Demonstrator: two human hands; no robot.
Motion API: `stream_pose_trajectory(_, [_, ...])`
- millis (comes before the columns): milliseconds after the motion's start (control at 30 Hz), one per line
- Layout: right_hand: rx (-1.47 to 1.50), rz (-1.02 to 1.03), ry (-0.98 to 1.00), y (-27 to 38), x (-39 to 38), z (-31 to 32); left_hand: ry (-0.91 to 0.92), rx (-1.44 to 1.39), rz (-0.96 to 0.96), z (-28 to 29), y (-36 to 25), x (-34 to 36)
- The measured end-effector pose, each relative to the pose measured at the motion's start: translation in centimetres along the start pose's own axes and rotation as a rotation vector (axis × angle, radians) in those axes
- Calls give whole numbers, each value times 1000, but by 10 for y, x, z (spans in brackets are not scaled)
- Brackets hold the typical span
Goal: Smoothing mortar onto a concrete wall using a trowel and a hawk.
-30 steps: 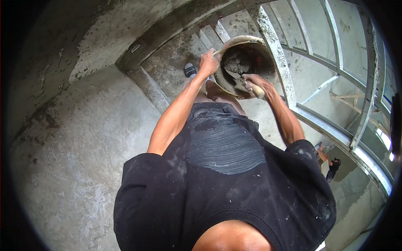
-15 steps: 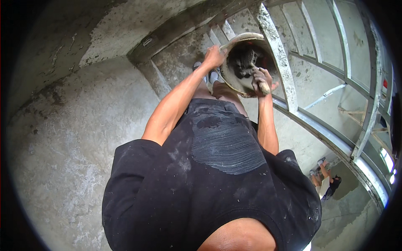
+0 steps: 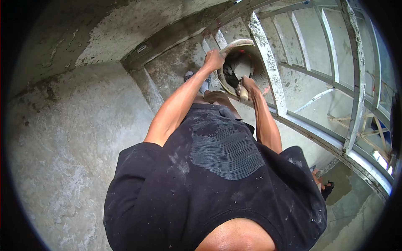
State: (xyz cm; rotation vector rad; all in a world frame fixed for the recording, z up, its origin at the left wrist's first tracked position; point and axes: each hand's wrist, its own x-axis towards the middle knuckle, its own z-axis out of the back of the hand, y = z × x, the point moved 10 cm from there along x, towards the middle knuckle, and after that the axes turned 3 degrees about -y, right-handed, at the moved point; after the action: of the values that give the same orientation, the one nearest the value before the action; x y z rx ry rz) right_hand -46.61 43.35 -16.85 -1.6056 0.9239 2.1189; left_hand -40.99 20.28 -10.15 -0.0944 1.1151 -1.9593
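My left hand [image 3: 214, 60] is closed on the upper left rim of a round bucket [image 3: 238, 42], which stands in front of my legs beside a metal railing. In my right hand [image 3: 248, 85] is the pale handle of a trowel [image 3: 243, 70], its blade inside the bucket. Dark wet mortar [image 3: 230, 74] lies at the bucket's bottom and left side, partly hidden by the blade and my hand. One railing bar crosses in front of the bucket's right side.
The metal railing [image 3: 318, 136] curves along my right, with upright bars [image 3: 268, 62]. Concrete steps [image 3: 154, 90] lie around my feet [image 3: 204, 85], beside a rough wall [image 3: 138, 25]. Far below on the right, another person [image 3: 326, 190] is partly visible behind my shoulder.
My right hand and the trowel have moved left and toward me, and the blade now shows pale and flat in the bucket. My left hand stays on the rim. The view has shifted slightly.
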Motion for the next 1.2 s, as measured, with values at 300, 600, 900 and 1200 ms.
stream_pose_trajectory(300, [-506,-169,404,-3,-26,-24,-29,-28,20,6,40,12])
stream_pose_trajectory(600, [-1510,798,-72,-6,-29,15,-390,-85,-196,-5,50,-25])
stream_pose_trajectory(900, [-1113,522,-245,17,-58,23,-166,-204,96,13,65,-36])
stream_pose_trajectory(1200, [-859,527,-178,9,-59,13,-417,-121,-61,49,34,-48])
